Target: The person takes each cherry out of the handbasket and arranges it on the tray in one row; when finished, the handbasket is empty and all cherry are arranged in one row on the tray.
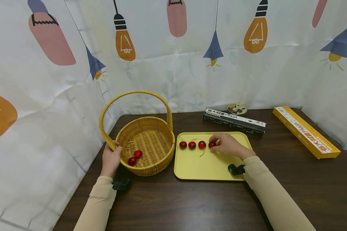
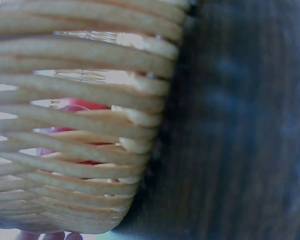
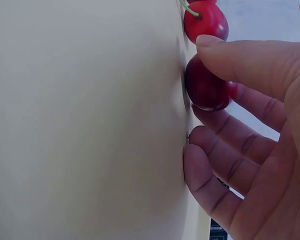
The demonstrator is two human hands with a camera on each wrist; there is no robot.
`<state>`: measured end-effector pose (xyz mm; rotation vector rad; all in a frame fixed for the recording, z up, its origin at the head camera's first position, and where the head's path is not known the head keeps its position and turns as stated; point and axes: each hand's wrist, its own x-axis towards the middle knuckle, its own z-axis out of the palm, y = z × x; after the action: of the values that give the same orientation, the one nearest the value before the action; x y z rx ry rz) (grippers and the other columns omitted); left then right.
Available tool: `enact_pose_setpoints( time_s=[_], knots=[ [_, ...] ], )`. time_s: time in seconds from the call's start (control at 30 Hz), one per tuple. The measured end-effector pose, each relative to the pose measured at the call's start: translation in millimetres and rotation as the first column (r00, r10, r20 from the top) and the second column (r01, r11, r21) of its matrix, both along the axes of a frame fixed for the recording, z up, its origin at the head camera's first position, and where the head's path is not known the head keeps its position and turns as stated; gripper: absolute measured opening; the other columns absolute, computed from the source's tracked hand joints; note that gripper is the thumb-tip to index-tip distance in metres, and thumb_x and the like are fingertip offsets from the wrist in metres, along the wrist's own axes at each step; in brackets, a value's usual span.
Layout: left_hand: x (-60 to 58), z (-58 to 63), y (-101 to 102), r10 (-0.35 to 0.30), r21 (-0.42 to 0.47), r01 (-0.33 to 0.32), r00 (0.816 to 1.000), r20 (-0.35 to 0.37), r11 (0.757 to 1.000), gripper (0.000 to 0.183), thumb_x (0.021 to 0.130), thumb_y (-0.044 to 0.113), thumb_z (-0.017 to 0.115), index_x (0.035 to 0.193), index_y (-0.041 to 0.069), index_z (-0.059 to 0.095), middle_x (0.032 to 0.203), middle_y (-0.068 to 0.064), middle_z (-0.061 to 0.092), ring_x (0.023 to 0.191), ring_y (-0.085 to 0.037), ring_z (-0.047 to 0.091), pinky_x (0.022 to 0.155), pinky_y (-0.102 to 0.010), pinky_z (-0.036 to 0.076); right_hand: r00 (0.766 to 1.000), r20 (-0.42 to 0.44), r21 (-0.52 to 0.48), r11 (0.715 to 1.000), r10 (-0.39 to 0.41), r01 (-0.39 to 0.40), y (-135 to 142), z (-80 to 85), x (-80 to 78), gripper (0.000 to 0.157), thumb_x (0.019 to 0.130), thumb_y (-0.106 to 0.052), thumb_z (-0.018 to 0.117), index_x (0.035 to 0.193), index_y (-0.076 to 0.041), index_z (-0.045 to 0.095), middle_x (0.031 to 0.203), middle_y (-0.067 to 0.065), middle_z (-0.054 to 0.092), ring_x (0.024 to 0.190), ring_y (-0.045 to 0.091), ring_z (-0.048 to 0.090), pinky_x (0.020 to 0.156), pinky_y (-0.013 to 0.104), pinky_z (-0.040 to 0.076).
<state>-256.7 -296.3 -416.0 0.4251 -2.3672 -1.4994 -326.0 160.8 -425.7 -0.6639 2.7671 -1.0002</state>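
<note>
Main risk, in my judgement: the rightmost cherry slipping. It is round and glossy, and a lopsided pinch could squirt it across the yellow tray. Second risk: the next cherry sits just beside it, close to the thumb tip, so a careless thumb could knock it out of the row. Third: a tug by the left hand could tilt the wicker basket and roll the two cherries lying inside.

Right hand: partly closed, thumb on one side of the rightmost cherry, curled fingers on the other; lower fingers reach the tray surface. The cherry appears to rest on the tray. Left hand: closed about the handle's base at the basket rim; some fingers hidden.
</note>
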Motion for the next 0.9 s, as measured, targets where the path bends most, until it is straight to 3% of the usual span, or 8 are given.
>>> enact_pose_setpoints(
  time_s=[0.4,0.63,0.77,0.9],
  knots=[
    [-0.4,-2.0,0,-0.004,-0.002,0.004,1.000,-0.011,1.000,0.027,0.097,0.014,0.045,0.122,0.003,0.042,0.115,-0.018,0.047,0.097,-0.029,0.048,0.071,-0.028,0.041,1.000,-0.022,0.021,1.000,0.000,0.000,-1,-1.7,-0.4,0.036,0.082,-0.022,0.079,0.115,-0.011,0.066,0.104,0.004,0.066,0.084,0.019,0.055,0.071,0.033,0.046],
    [0.7,-3.2,0,-0.005,0.009,0.005,1.000,-0.007,1.000,0.026,0.098,0.014,0.045,0.122,0.004,0.041,0.118,-0.019,0.046,0.102,-0.030,0.047,0.078,-0.036,0.042,1.000,-0.008,0.027,1.000,-0.002,0.003,-1,-2.3,-0.4,0.041,0.082,-0.024,0.079,0.119,-0.010,0.065,0.106,0.005,0.065,0.084,0.019,0.056,0.070,0.033,0.046],
    [0.1,-3.0,0,-0.012,0.024,0.013,1.000,-0.018,1.000,0.026,0.098,0.014,0.044,0.122,0.003,0.041,0.120,-0.020,0.044,0.105,-0.032,0.046,0.083,-0.041,0.040,1.000,0.010,0.032,0.999,0.019,-0.020,3,4.3,1.5,0.045,0.084,-0.029,0.076,0.123,-0.009,0.063,0.111,0.006,0.065,0.087,0.019,0.059,0.073,0.033,0.049],
    [-1.0,-1.9,0,-0.008,0.025,0.008,1.000,-0.020,1.000,0.026,0.098,0.014,0.045,0.122,0.004,0.041,0.119,-0.019,0.045,0.103,-0.030,0.047,0.081,-0.038,0.041,1.000,0.007,0.003,1.000,0.018,-0.018,12,18.9,5.0,0.047,0.089,-0.034,0.070,0.127,-0.007,0.061,0.118,0.011,0.063,0.095,0.024,0.061,0.081,0.040,0.050]
  ],
)
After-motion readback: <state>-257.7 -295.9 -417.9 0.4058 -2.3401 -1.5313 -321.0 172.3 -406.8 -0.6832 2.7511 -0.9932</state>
